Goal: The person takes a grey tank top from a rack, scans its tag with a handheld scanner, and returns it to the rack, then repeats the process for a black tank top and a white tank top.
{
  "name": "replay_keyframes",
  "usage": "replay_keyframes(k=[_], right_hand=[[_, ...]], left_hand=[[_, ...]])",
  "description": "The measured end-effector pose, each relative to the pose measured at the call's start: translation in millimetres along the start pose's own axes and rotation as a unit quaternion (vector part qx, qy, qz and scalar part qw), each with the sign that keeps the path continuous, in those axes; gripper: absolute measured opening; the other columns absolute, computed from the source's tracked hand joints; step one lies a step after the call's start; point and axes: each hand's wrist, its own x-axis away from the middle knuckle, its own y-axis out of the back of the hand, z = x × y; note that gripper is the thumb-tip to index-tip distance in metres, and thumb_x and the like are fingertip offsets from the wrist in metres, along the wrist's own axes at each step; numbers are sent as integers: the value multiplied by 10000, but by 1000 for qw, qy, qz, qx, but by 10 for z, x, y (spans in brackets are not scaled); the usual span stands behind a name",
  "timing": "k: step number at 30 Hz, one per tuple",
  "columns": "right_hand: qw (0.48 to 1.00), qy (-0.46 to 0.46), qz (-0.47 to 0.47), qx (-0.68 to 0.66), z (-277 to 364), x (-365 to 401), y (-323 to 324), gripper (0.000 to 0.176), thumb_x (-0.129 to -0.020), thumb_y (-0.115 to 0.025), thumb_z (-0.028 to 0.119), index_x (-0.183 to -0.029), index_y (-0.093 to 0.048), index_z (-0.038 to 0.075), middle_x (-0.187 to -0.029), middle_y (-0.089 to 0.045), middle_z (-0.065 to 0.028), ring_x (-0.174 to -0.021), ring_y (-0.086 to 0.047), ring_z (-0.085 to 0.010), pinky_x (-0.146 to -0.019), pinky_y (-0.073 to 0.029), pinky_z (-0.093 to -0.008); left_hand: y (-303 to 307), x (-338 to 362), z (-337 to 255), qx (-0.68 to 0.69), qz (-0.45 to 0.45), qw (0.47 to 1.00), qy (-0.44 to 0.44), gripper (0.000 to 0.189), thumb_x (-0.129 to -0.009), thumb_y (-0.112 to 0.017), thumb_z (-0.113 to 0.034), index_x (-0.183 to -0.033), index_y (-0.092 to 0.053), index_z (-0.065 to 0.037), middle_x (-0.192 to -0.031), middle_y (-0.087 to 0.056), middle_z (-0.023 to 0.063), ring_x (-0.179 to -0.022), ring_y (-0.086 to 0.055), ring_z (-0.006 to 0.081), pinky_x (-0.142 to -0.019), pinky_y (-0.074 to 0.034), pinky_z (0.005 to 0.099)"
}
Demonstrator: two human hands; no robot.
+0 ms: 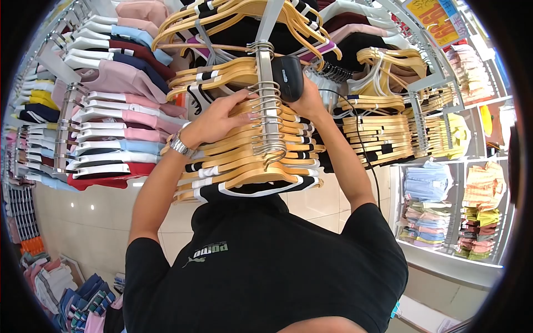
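Observation:
My right hand (308,102) is closed around a black handheld scanner (288,79) beside the metal rail, and a dark cord (361,145) hangs past my forearm. My left hand (217,117) reaches among the wooden hangers (236,145) from the other side. Its thumb and fingers are apart, with the fingertips at the hangers near their hooks; part of the fingers is hidden. The metal rail (263,66) runs straight away from me between my hands. Dark garments with white trim (244,192) hang from the nearest hangers.
Pink, blue and red garments (136,133) on white hangers fill a rack at left. More wooden hangers (377,136) hang close at right. Shelves with folded and hung clothes (426,183) stand further right. Folded clothes (83,297) lie low at left. Pale floor tiles (105,213) show below.

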Motion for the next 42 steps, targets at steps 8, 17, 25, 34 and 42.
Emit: replay_keyframes(k=[8,17,25,34,42], right_hand=[[995,54,4,89,37,-30,-68,558,-744,-788,185,-1227,-540,56,-1018,-666,-167,-911,-652,-405,-780,-542,-442],[990,42,-61,123,92,72,-1,523,-742,-801,209,-1189,-576,54,-941,-688,-161,-830,-679,-371,-712,-546,-433],[996,-28,-66,46,240,118,343,573,-709,-836,148,-1222,-593,67,-962,-714,-168,-874,-697,-362,-759,-552,-398],[992,-77,-96,-10,233,359,297,279,-788,-829,93,-1019,-688,25,-882,-721,-76,-766,-655,-134,-702,-526,-302],[990,-57,-118,54,664,422,276,531,-699,-778,61,-1198,-598,50,-989,-697,-182,-887,-678,-385,-764,-550,-413]], left_hand=[[122,-4,-160,-15,53,998,31,520,-953,-656,-378,-1312,-551,-17,-1148,-664,150,-1007,-606,224,-909,-459,343],[109,18,-87,-7,46,999,23,523,-959,-634,-420,-1291,-572,-22,-1156,-651,136,-1040,-602,231,-931,-460,361],[143,-8,-103,-18,51,998,38,523,-952,-660,-399,-1287,-573,-7,-1156,-656,143,-1030,-597,216,-940,-451,351],[229,-73,-153,14,90,994,64,480,-939,-694,-320,-1276,-578,1,-1111,-648,85,-966,-546,138,-890,-442,290],[246,-93,-75,10,80,993,86,541,-910,-726,-287,-1322,-554,20,-1134,-630,52,-923,-496,125,-861,-420,264]])
